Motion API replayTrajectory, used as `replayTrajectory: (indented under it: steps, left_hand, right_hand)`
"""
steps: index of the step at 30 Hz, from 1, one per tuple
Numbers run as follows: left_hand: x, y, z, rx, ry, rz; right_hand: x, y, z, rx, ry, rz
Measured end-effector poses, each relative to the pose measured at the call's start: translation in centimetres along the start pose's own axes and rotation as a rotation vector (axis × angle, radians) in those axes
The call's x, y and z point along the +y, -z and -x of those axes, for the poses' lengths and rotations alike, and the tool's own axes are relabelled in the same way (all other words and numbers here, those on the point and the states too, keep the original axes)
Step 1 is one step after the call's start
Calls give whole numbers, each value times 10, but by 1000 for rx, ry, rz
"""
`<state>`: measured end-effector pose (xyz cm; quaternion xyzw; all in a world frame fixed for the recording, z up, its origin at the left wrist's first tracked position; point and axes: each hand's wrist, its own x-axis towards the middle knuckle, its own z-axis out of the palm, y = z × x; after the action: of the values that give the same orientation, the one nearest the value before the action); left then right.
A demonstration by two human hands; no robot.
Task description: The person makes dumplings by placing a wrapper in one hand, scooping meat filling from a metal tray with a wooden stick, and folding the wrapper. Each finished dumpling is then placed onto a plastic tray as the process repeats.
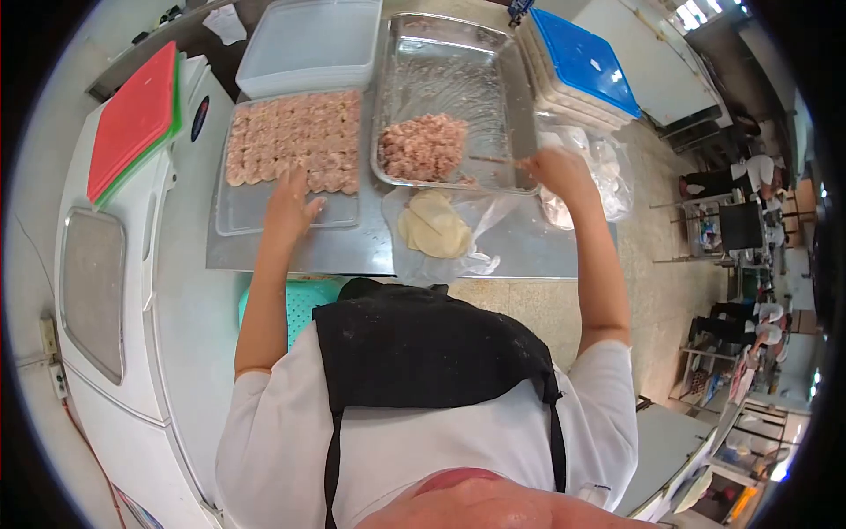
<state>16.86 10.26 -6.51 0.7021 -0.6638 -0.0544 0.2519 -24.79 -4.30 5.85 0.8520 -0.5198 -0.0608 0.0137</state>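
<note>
Rows of small meat-filled dumplings fill most of a clear plastic tray on the left. My left hand is at the front edge of these rows, thumb apart from the fingers, with nothing seen in it. A metal tray in the middle holds a heap of minced meat. At that tray's right edge, my right hand is closed round a thin stick-like tool that points left towards the meat. Pale round dough wrappers lie on a plastic bag in front of the metal tray.
Stacked clear containers stand behind the dumplings. A blue-lidded box and a plastic bag with pale contents are at the right. Red and green boards rest on a white appliance at left. Other people are far right.
</note>
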Motion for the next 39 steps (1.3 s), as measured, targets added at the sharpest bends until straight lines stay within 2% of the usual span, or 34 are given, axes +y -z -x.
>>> replayTrajectory:
  steps: [1, 3, 5, 7, 8, 9, 11, 13, 14, 16, 19, 21, 22, 23, 24, 26, 27, 29, 30, 33, 34, 35, 36, 38, 39]
  left_hand:
    - [21, 1, -1, 27, -81, 31]
    - [66, -8, 3, 51, -161, 57]
    - [114, -22, 3, -212, -81, 490]
    - [131, -57, 2, -276, -81, 453]
    - [136, -76, 3, -334, -81, 424]
    - [141, -93, 5, -331, -69, 421]
    - [150, -116, 12, -11, -187, 328]
    - [154, -114, 15, -49, -168, 357]
    - [156, -111, 16, -93, -166, 397]
    - [166, -109, 22, -56, -122, 427]
    - [180, -102, 24, 10, -30, 513]
    - [192, -93, 19, 45, 43, 561]
    - [199, -86, 15, -17, 180, 715]
    - [203, -84, 12, -77, 317, 868]
    - [203, -87, 10, -69, 328, 861]
    - [199, -101, 6, -65, 87, 584]
    - [196, -110, 5, -61, 94, 579]
    - [193, -123, 4, 116, -111, 290]
    - [193, -122, 2, 117, -112, 287]
    - [194, -116, 3, 42, -39, 323]
    - [194, -112, 4, 26, 48, 509]
    - [193, -108, 4, 15, 136, 693]
    - [188, -102, 5, 23, 145, 694]
    - [171, -86, 7, 24, 552, 1270]
    - [163, -77, 7, 31, 555, 1273]
  right_hand:
    - [4, 1, -15, 12, 8, 26]
    - [5, -21, -40, 248, 125, 108]
    - [-17, -40, -35, 169, 286, 198]
    - [-29, -45, -15, 83, 437, 129]
    - [-24, -45, -6, 83, 446, 126]
    - [-19, -42, 0, 78, 479, 147]
    - [-5, -24, -4, 72, 536, 163]
    - [12, 4, -24, 55, 472, 110]
    - [16, -4, -35, 55, 492, 105]
    - [22, -35, -52, 195, 594, 81]
    - [8, -73, -31, 137, 736, 16]
    - [32, -49, -38, 68, 709, 14]
    - [39, -38, -42, -2, 666, 15]
    - [40, -37, -49, -2, 681, 10]
    - [42, -37, -59, 78, 659, -14]
    - [40, -51, -70, 158, 645, -40]
    - [30, -77, -72, 132, 687, -98]
    - [16, -96, -69, 107, 729, -159]
    - [12, -97, -59, 37, 695, -253]
    - [24, -102, -51, -96, 616, -473]
    - [26, -102, -51, -153, 568, -602]
    - [27, -100, -53, -154, 578, -596]
    - [24, -82, -52, -117, 567, -612]
    - [14, -57, -54, -88, 562, -625]
    - [4, -47, -61, 39, 600, -511]
